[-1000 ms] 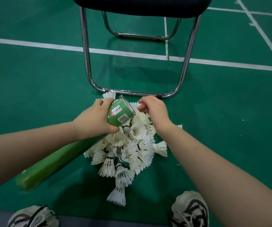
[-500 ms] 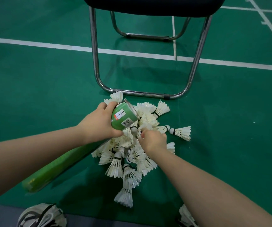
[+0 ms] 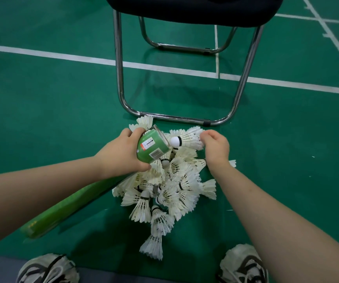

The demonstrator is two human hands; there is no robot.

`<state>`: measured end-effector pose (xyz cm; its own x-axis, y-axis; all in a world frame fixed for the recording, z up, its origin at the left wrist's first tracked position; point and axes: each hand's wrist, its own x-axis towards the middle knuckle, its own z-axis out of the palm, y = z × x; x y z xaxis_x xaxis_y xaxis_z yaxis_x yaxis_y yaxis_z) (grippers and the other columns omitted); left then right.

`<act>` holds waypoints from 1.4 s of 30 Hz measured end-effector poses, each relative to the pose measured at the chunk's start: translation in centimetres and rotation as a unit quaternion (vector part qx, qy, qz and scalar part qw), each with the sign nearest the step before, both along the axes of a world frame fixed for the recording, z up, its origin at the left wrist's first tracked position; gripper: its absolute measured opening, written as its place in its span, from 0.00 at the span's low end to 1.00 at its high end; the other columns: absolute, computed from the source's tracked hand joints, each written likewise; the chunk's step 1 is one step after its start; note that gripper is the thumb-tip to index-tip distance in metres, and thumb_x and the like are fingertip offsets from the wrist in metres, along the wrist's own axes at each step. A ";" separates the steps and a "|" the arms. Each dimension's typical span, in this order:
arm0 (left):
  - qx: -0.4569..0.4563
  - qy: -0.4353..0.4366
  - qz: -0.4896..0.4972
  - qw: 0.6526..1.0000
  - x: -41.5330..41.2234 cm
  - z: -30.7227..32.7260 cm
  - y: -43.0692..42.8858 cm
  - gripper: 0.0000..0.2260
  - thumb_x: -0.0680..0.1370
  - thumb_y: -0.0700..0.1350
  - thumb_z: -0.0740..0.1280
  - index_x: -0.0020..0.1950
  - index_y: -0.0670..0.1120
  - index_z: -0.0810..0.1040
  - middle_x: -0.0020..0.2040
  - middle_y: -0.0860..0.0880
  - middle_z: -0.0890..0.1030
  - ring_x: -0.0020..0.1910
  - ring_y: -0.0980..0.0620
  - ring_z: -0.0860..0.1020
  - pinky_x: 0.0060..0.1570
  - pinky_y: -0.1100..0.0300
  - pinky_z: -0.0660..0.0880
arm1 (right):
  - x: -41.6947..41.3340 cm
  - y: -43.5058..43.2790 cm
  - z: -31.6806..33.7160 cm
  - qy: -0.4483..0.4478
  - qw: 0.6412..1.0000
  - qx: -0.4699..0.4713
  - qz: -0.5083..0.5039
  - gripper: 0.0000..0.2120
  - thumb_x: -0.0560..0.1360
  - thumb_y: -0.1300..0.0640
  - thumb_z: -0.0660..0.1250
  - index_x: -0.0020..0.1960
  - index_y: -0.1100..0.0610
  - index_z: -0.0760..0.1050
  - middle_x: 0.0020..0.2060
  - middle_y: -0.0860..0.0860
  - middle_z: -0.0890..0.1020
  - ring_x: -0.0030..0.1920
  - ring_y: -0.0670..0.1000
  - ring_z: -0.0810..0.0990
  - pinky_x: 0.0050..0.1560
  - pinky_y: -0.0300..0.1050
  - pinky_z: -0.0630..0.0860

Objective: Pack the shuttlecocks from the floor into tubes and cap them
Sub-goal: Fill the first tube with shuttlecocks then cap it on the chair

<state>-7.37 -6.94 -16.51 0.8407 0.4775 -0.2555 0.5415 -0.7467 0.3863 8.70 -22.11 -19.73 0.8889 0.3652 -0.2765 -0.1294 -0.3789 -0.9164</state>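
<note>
Bare forearms (image 3: 42,193); white sneakers (image 3: 48,269) with dark stripes.

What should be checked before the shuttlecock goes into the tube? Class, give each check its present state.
1. Left hand grips the green tube: ok.
2. Tube mouth faces the shuttlecock: ok.
3. Right hand holds the shuttlecock by its feathers: ok.
4. Cork end points at the mouth: ok.
5. Room left inside the tube: cannot tell.
6. Cap within reach: cannot tell, none visible.
</note>
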 end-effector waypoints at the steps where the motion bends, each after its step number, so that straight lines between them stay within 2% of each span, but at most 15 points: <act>1: 0.001 0.001 -0.001 1.000 0.0 0.0 0.0 0.39 0.64 0.57 0.74 0.70 0.53 0.59 0.54 0.50 0.67 0.46 0.49 0.75 0.46 0.55 0.77 | 0.1 0.0 0.5 0.013 1.000 0.023 -0.006 0.12 0.74 0.62 0.62 0.32 0.56 0.69 0.28 0.48 0.67 0.30 0.47 0.63 0.32 0.41 0.61; 5: 0.000 0.005 0.000 1.000 0.2 0.0 -0.2 0.39 0.64 0.58 0.74 0.70 0.54 0.59 0.54 0.50 0.67 0.46 0.49 0.75 0.47 0.55 0.77 | 0.2 0.2 2.2 0.041 0.994 0.098 0.020 0.12 0.75 0.64 0.63 0.33 0.55 0.74 0.29 0.47 0.73 0.32 0.45 0.69 0.38 0.36 0.67; 9: 0.002 0.004 -0.012 1.000 0.6 -0.1 -0.7 0.40 0.64 0.58 0.74 0.70 0.53 0.58 0.54 0.50 0.67 0.47 0.50 0.75 0.47 0.55 0.77 | 0.2 0.9 3.3 0.026 0.982 0.039 0.183 0.08 0.74 0.61 0.65 0.38 0.55 0.79 0.35 0.46 0.80 0.39 0.44 0.76 0.47 0.40 0.70; 12: 0.001 0.007 -0.016 1.000 0.8 -0.2 -0.9 0.40 0.64 0.58 0.74 0.70 0.54 0.58 0.54 0.50 0.68 0.48 0.50 0.75 0.48 0.54 0.78 | 0.2 1.6 3.9 0.046 0.960 0.003 0.275 0.06 0.75 0.61 0.65 0.45 0.58 0.81 0.36 0.47 0.81 0.39 0.45 0.76 0.47 0.39 0.70; 18: 0.001 -0.006 -0.025 1.000 1.2 0.1 -1.6 0.39 0.64 0.57 0.74 0.70 0.53 0.59 0.53 0.51 0.67 0.46 0.51 0.74 0.46 0.57 0.75 | -0.6 2.3 3.5 0.144 0.902 -0.022 0.406 0.10 0.72 0.53 0.65 0.48 0.59 0.77 0.49 0.56 0.80 0.52 0.53 0.76 0.62 0.53 0.71; 22: 0.037 0.006 -0.071 0.997 0.9 0.6 -2.2 0.40 0.65 0.57 0.73 0.71 0.53 0.57 0.56 0.51 0.67 0.46 0.51 0.73 0.45 0.57 0.75 | -1.7 2.9 3.2 0.146 0.842 -0.093 0.511 0.13 0.63 0.58 0.65 0.47 0.61 0.72 0.44 0.56 0.75 0.44 0.52 0.72 0.49 0.47 0.70; 24: 0.056 0.013 -0.084 0.995 0.4 0.7 -2.1 0.40 0.65 0.57 0.73 0.72 0.53 0.57 0.57 0.51 0.67 0.45 0.51 0.72 0.44 0.58 0.74 | -2.1 3.2 2.8 0.130 0.818 -0.125 0.545 0.18 0.62 0.57 0.66 0.50 0.62 0.72 0.45 0.56 0.76 0.45 0.53 0.72 0.49 0.48 0.70; 26: 0.061 0.006 -0.074 0.995 0.3 1.0 -1.4 0.40 0.66 0.56 0.74 0.72 0.52 0.58 0.55 0.51 0.67 0.45 0.52 0.73 0.43 0.59 0.74 | -2.5 3.6 2.9 0.130 0.861 -0.045 0.489 0.15 0.67 0.56 0.67 0.51 0.62 0.74 0.47 0.56 0.79 0.45 0.53 0.75 0.49 0.47 0.74; 28: 0.051 -0.009 -0.030 0.998 0.3 1.3 -0.2 0.40 0.65 0.55 0.75 0.72 0.51 0.58 0.54 0.50 0.67 0.46 0.52 0.74 0.41 0.60 0.74 | -2.4 3.9 3.1 0.137 0.938 0.099 0.303 0.06 0.74 0.57 0.63 0.45 0.59 0.76 0.41 0.53 0.80 0.42 0.52 0.76 0.44 0.43 0.74; 29: 0.046 -0.013 -0.002 0.999 0.3 1.4 0.5 0.40 0.65 0.56 0.75 0.72 0.51 0.58 0.54 0.50 0.68 0.47 0.51 0.74 0.42 0.59 0.74 | -1.9 4.1 2.8 0.134 0.963 0.124 0.199 0.07 0.76 0.58 0.61 0.42 0.58 0.76 0.37 0.51 0.79 0.40 0.51 0.77 0.43 0.42 0.73; 31: 0.044 -0.010 0.050 0.998 -0.1 1.4 1.8 0.40 0.65 0.57 0.74 0.72 0.51 0.58 0.56 0.48 0.69 0.48 0.48 0.74 0.46 0.54 0.76 | -1.0 4.2 1.6 0.109 0.987 0.028 0.112 0.10 0.76 0.59 0.58 0.39 0.56 0.75 0.35 0.49 0.79 0.38 0.48 0.77 0.45 0.44 0.73; 33: 0.042 -0.003 0.083 0.996 -0.8 1.1 2.6 0.40 0.65 0.58 0.74 0.71 0.51 0.58 0.56 0.47 0.69 0.49 0.47 0.74 0.49 0.51 0.76 | -1.0 3.9 0.1 0.098 0.965 -0.160 0.185 0.10 0.77 0.59 0.57 0.41 0.56 0.75 0.38 0.50 0.80 0.38 0.47 0.77 0.46 0.44 0.74; 35: 0.041 0.006 0.089 0.995 -1.3 0.8 2.9 0.40 0.65 0.59 0.73 0.71 0.51 0.58 0.56 0.47 0.69 0.49 0.47 0.75 0.50 0.51 0.76 | -2.0 3.5 -1.4 0.119 0.918 -0.265 0.269 0.10 0.78 0.59 0.56 0.48 0.60 0.75 0.44 0.53 0.81 0.40 0.48 0.77 0.46 0.43 0.74; 39: 0.048 0.022 0.077 0.996 -1.9 0.3 3.2 0.40 0.65 0.60 0.73 0.71 0.52 0.58 0.55 0.48 0.68 0.48 0.47 0.75 0.48 0.51 0.77 | -4.8 3.4 -2.2 0.169 0.893 -0.291 0.298 0.15 0.79 0.51 0.54 0.55 0.61 0.73 0.48 0.54 0.80 0.43 0.49 0.78 0.48 0.45 0.74; 42: 0.042 0.013 0.079 0.996 -2.2 0.4 3.3 0.40 0.65 0.60 0.73 0.71 0.52 0.58 0.55 0.48 0.68 0.48 0.47 0.75 0.48 0.52 0.76 | -6.0 4.2 -2.4 0.288 0.892 -0.205 0.283 0.16 0.80 0.47 0.55 0.56 0.59 0.70 0.50 0.54 0.78 0.42 0.49 0.79 0.55 0.49 0.73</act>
